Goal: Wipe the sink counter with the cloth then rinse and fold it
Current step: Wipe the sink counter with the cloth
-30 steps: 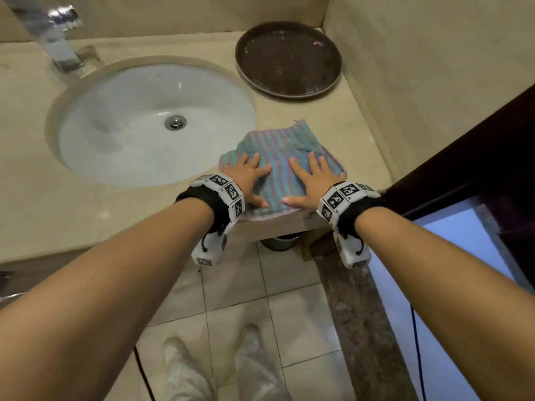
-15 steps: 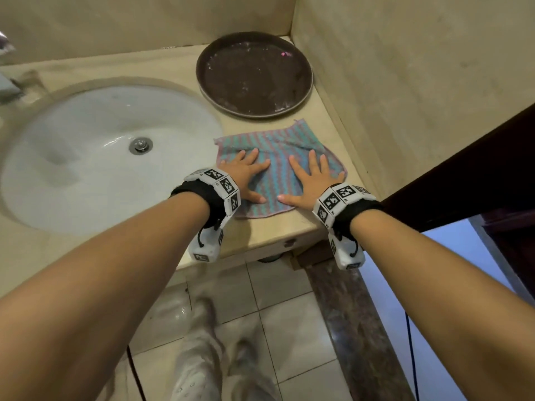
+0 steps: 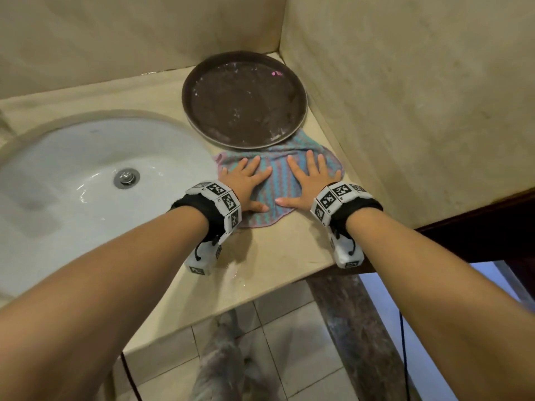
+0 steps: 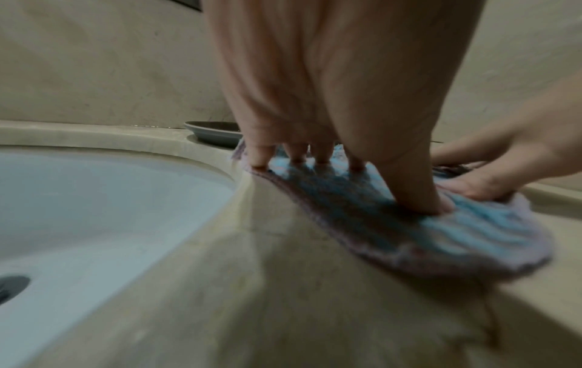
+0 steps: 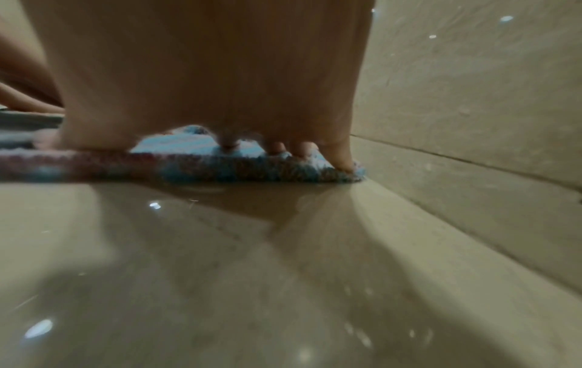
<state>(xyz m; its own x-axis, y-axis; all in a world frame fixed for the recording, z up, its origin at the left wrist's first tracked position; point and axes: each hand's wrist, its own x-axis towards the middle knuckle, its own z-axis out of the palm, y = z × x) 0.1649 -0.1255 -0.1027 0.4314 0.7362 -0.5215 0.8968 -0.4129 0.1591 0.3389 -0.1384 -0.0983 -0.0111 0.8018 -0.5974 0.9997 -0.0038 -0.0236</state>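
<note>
A blue and pink striped cloth (image 3: 278,180) lies flat on the beige counter (image 3: 278,253), right of the white sink (image 3: 72,198). My left hand (image 3: 246,180) presses flat on the cloth's left half, fingers straight and spread. Beside it my right hand (image 3: 309,180) presses the right half the same way. In the left wrist view the left hand's fingertips (image 4: 261,159) and thumb push into the cloth (image 4: 440,224). The right wrist view shows the cloth (image 5: 220,164) under the right hand, its edge close to the side wall. The cloth's far edge meets the brown tray (image 3: 244,98).
A round dark brown tray with white residue sits in the back right corner. Beige walls (image 3: 419,96) close in the counter at the back and right. The sink drain (image 3: 126,177) shows, with water in the bowl. The counter near the front edge looks wet.
Both flat hands have pushed the cloth away from the counter's front edge toward the tray at the back. The head view has shifted right, and the tap is out of sight.
</note>
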